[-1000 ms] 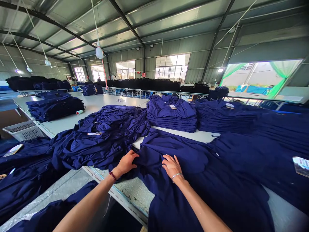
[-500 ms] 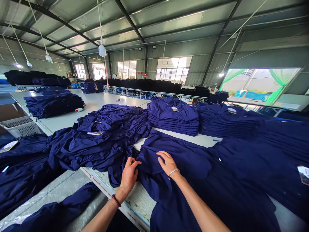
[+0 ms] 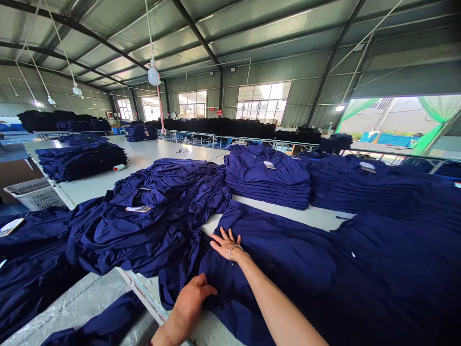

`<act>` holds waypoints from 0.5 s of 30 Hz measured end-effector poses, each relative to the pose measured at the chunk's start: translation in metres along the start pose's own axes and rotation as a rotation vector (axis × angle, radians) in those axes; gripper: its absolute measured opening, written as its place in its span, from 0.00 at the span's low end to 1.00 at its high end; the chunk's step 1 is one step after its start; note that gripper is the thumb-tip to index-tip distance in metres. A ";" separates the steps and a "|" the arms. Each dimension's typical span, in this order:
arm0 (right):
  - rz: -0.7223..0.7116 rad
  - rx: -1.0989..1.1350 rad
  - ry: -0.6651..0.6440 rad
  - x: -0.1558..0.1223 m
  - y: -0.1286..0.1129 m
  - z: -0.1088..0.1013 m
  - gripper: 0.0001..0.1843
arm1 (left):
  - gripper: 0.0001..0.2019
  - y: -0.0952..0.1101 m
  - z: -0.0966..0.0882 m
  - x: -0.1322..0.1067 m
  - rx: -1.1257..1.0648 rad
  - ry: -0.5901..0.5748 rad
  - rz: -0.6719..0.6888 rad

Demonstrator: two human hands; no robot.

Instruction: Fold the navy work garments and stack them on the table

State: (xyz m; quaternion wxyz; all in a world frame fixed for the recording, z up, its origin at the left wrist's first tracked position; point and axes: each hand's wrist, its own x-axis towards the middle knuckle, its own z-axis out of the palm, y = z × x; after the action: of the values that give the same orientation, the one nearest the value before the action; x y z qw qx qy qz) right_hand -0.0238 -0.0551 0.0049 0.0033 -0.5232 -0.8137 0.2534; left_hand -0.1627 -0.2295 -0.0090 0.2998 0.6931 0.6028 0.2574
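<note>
Navy-blue, soft woven-cloth garment [image 3: 288, 254]: that is what I have under both hands, spread mostly flat on the worktop at five o'clock in my view. Beyond it, the grey sheet-metal roof [image 3: 266, 24] fills twelve, with a bright, pale-framed glass window [image 3: 264, 103] at one and a sheer green curtain [image 3: 437, 117] between two and three.

The wide, pale, smooth worktop [image 3: 169, 150] reaches from beneath the garment toward eleven, giving the cloth a broad, firm bed.

At eight slumps a rumpled heap of navy-blue cloth [image 3: 169, 226], loose and unfolded, just beside the garment. At three, a squared stack of folded navy-blue cloth [image 3: 266, 190] stands by itself, I judge because its layers lie flat and even. A white, perforated plastic basket [image 3: 39, 198] sits beside the worktop at nine.

My right hand [image 3: 226, 244], at six, lies palm down with fingers fanned over the garment, likely keeping the cloth smooth. My left hand [image 3: 194, 293], at seven, is curled at the garment's near-left side, thumb toward the fabric; I cannot tell whether it pinches any.

Smallest, at nine, is a white cylinder with a red end [image 3: 119, 167].
</note>
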 end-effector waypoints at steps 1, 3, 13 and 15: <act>-0.023 0.019 0.007 0.000 0.002 0.001 0.30 | 0.18 0.002 -0.007 -0.001 0.025 -0.028 0.073; -0.055 0.059 0.071 0.000 0.009 0.001 0.30 | 0.22 0.011 -0.025 0.005 0.003 -0.034 0.193; 0.317 -0.210 0.428 -0.019 0.084 -0.031 0.25 | 0.21 0.035 -0.037 0.189 0.336 0.062 -0.022; 0.382 -0.261 0.415 -0.024 0.101 -0.033 0.25 | 0.19 0.033 -0.024 0.223 0.364 0.104 -0.128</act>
State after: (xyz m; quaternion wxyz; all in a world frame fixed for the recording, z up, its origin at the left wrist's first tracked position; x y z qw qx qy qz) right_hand 0.0813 -0.0293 -0.0022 0.0546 -0.7033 -0.7082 0.0305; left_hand -0.1258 -0.0093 0.0307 0.1541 0.6819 0.6969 0.1600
